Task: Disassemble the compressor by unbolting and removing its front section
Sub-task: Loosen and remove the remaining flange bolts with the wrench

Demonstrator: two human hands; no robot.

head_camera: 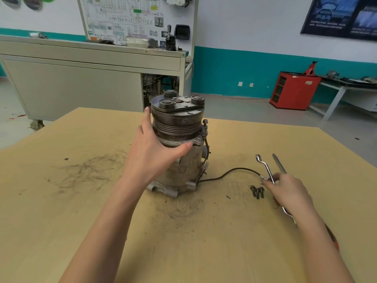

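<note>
The compressor (183,160) stands upright on the wooden table (81,201), its pulley and clutch plate (177,111) on top. My left hand (151,148) wraps round its left side just under the grooved pulley, thumb across the front. One bolt (205,123) stands up at the flange on the right. My right hand (289,193) holds a ring wrench (265,168) that lies on the table to the right. Three loose bolts (257,192) lie just left of that hand. A black wire (228,173) runs from the compressor toward the wrench.
A flat metal tool (279,163) lies beyond the wrench. Dark scuff marks cover the tabletop at left. Behind the table stand a grey cabinet bench (81,78), a red cabinet (293,90) and a white side table (342,88).
</note>
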